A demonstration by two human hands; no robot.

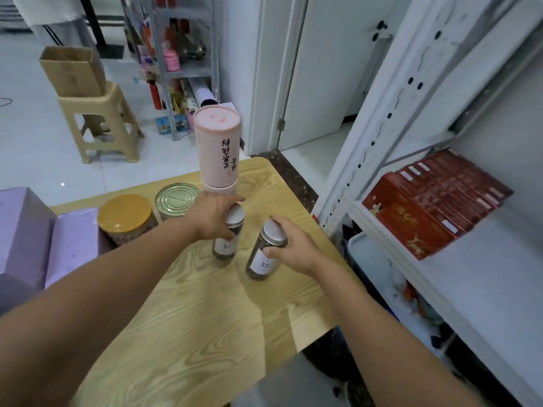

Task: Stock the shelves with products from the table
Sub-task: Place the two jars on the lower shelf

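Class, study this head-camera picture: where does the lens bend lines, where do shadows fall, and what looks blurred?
Head view: the wide lens bows the shelf upright; soft arm shadows fall on the table; the red boxes look smeared; the left hand gripping the far jar and the right hand gripping the near jar look sharp.

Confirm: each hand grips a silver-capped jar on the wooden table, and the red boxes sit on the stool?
Not quite. In the head view the red boxes lie on the white shelf at the right, not on the stool. The rest stands: the left hand grips the left jar and the right hand the right jar, both silver-capped, on the wooden table.
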